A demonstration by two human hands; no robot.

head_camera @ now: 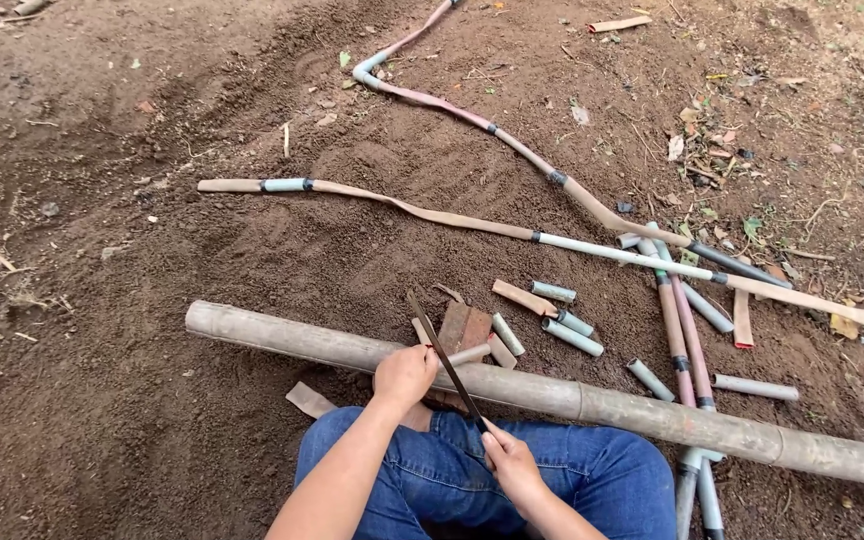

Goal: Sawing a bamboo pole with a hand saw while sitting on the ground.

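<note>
Right hand (512,462) grips blade (445,362) — left hand (404,375) closed over a hidden piece on bamboo pole (592,402).

At the lower middle of the frame, the left hand (404,375) grips a short pipe piece (467,354) against a long bamboo pole (592,402) lying across bare soil (132,400). The right hand (512,462) holds a dark blade (444,360) angled across it. Cut tube pieces (572,337) lie just above.

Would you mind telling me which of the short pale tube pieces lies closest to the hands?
The short tube resting against the big bamboo pole, right beside the left hand; the other pieces lie farther out on the soil.
</note>
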